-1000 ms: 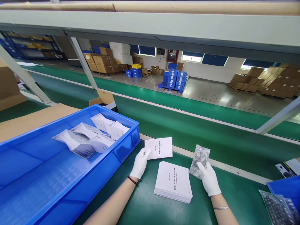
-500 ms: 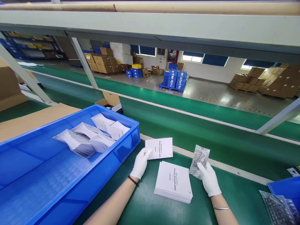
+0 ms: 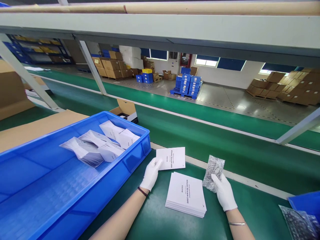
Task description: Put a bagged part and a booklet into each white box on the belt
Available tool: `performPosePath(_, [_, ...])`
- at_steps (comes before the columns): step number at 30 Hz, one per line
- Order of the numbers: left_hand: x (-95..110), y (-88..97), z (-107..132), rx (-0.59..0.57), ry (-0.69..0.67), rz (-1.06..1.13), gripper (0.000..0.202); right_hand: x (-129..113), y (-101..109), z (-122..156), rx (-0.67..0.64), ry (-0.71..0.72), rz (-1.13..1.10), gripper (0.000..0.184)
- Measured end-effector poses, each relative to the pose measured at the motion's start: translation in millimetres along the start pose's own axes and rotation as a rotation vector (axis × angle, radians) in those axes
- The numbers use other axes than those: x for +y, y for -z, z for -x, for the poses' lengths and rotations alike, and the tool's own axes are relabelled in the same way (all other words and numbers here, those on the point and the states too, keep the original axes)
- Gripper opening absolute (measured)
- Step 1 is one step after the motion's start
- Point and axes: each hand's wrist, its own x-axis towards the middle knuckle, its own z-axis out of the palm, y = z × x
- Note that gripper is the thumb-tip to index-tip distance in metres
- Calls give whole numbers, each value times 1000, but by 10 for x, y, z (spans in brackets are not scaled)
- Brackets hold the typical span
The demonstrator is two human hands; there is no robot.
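Observation:
My left hand (image 3: 150,173), in a white glove, pinches the near left corner of a small white booklet (image 3: 172,158) held just above the green table. In my right hand (image 3: 224,192), also gloved, is a bubble-wrap pouch (image 3: 213,168), gripped upright at its lower edge. Between the two hands a stack of white booklets (image 3: 186,194) lies flat on the table. To the left stands a large blue bin (image 3: 45,193) with several white packets (image 3: 100,145) heaped at its far end.
A green conveyor belt (image 3: 225,143) runs behind the table; an open cardboard box (image 3: 126,110) rides on it beyond the bin. A second blue bin (image 3: 306,202) and more bubble-wrap pouches (image 3: 297,221) sit at the right edge. Flat cardboard (image 3: 32,128) lies left. A shelf frame (image 3: 175,33) spans overhead.
The cardboard box on the belt has travelled to the right. A printed item at the far right has slid out of view. Both hands keep their hold, almost still.

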Motion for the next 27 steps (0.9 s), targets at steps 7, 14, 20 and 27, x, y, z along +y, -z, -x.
performPosePath(7, [91, -16, 19, -9, 32, 1, 52, -24, -12, 14, 40, -45, 55, 67])
performPosePath(14, [115, -6, 33, -11, 37, 19, 52, 51, 24, -27, 29, -26, 96, 66])
performPosePath(20, [136, -5, 32, -9, 41, 10, 53, 18, 8, -20, 35, -49, 95, 68])
performPosePath(27, [119, -11, 30, -12, 42, 20, 55, 21, 19, -23, 35, -49, 110, 68])
